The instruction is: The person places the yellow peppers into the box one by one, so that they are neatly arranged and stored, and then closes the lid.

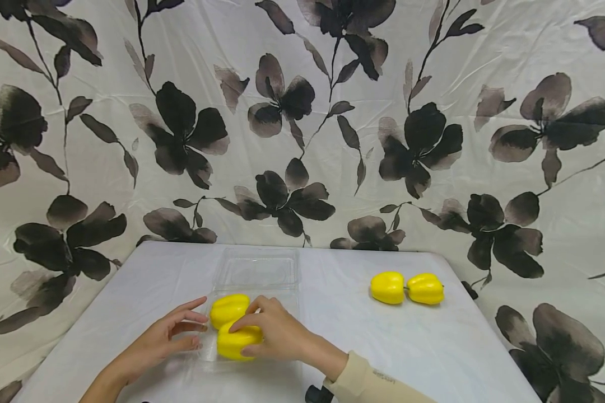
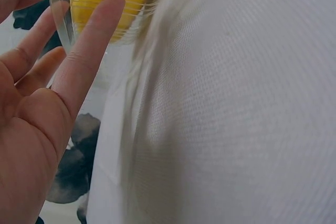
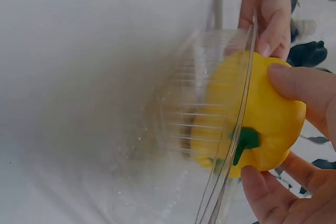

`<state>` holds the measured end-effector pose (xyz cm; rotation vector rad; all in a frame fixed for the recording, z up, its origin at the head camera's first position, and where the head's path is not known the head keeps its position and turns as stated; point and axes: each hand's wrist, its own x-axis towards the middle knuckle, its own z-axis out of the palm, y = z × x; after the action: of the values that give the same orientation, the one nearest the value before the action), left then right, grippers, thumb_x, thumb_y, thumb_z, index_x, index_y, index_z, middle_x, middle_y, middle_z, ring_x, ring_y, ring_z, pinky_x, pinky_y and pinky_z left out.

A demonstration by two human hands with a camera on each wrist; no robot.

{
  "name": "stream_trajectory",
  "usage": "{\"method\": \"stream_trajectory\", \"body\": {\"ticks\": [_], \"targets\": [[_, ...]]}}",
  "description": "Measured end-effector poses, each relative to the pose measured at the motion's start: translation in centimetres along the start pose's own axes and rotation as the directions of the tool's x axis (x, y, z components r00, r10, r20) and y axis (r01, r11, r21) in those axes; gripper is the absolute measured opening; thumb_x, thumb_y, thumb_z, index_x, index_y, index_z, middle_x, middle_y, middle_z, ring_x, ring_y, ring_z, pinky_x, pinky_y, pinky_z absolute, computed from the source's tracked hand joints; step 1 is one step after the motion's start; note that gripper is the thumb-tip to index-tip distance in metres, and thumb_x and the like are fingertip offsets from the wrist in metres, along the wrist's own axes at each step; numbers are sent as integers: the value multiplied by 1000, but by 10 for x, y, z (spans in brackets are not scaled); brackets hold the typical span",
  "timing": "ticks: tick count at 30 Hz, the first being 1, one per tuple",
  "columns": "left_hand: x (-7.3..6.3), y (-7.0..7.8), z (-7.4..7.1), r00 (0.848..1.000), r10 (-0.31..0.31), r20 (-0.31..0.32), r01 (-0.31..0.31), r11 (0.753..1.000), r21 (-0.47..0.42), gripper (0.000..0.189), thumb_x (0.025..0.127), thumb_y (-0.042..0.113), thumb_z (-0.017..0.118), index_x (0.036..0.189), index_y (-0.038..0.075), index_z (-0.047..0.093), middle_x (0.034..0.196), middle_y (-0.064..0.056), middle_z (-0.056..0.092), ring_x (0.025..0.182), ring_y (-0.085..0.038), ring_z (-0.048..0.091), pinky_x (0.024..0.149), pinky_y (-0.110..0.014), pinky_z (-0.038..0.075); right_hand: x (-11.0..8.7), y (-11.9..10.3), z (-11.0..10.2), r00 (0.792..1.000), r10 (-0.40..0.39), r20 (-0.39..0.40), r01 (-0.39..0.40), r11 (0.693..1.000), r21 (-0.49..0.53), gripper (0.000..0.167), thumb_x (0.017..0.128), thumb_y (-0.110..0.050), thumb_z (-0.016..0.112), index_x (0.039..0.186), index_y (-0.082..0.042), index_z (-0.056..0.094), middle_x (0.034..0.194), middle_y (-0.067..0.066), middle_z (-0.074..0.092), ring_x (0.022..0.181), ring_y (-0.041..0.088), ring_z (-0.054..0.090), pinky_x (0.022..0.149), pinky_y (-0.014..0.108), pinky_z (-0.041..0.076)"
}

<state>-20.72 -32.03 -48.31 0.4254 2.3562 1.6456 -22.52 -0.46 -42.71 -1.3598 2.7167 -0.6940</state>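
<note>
Two yellow bell peppers sit in the left part of a clear plastic clamshell container (image 1: 282, 305), one behind the other. My right hand (image 1: 277, 330) holds the nearer bell pepper (image 1: 232, 342), thumb on one side and fingers on the other. In the right wrist view, a green stem (image 3: 245, 139) shows on this pepper, which rises above the container's rim. The farther bell pepper (image 1: 229, 309) lies just behind it. At the container's left side is my left hand (image 1: 161, 338), its fingers loosely extended; the left wrist view shows a finger against the ribbed wall.
Two more yellow bell peppers, one (image 1: 387, 287) beside the other (image 1: 426, 289), lie at the table's back right. The container's lid (image 1: 257, 271) is folded back toward the far edge. A white cloth covers the table (image 1: 363, 347); a floral curtain (image 1: 353, 168) hangs behind it.
</note>
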Motion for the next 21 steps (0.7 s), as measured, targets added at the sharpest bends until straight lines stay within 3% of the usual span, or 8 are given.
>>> {"method": "stream_trajectory", "body": {"ticks": [4, 13, 21], "targets": [[0, 1, 1, 1000, 0, -4, 0, 1000, 8, 39, 100, 19, 75, 136, 7, 64, 176, -18, 18, 126, -14, 64, 95, -23, 57, 3, -1, 4, 1000, -4, 1, 4, 1000, -5, 38, 91, -32, 86, 128, -33, 76, 126, -3, 58, 110, 9, 48, 90, 20, 42], [2, 1, 1, 1000, -26, -7, 26, 1000, 13, 39, 101, 21, 75, 136, 8, 65, 176, -17, 17, 133, -38, 59, 94, -22, 57, 8, -3, 12, 1000, 4, 13, -4, 1000, -3, 39, 91, -34, 87, 128, -34, 76, 127, -2, 57, 108, 9, 48, 86, 20, 43], [2, 0, 2, 999, -44, -17, 44, 999, 14, 39, 100, 22, 76, 136, 10, 65, 176, -15, 18, 134, -38, 58, 94, -23, 58, 10, -5, 14, 1000, -10, 10, 10, 1000, -5, 39, 90, -33, 87, 128, -33, 76, 127, -2, 57, 108, 8, 46, 87, 19, 41]]}}
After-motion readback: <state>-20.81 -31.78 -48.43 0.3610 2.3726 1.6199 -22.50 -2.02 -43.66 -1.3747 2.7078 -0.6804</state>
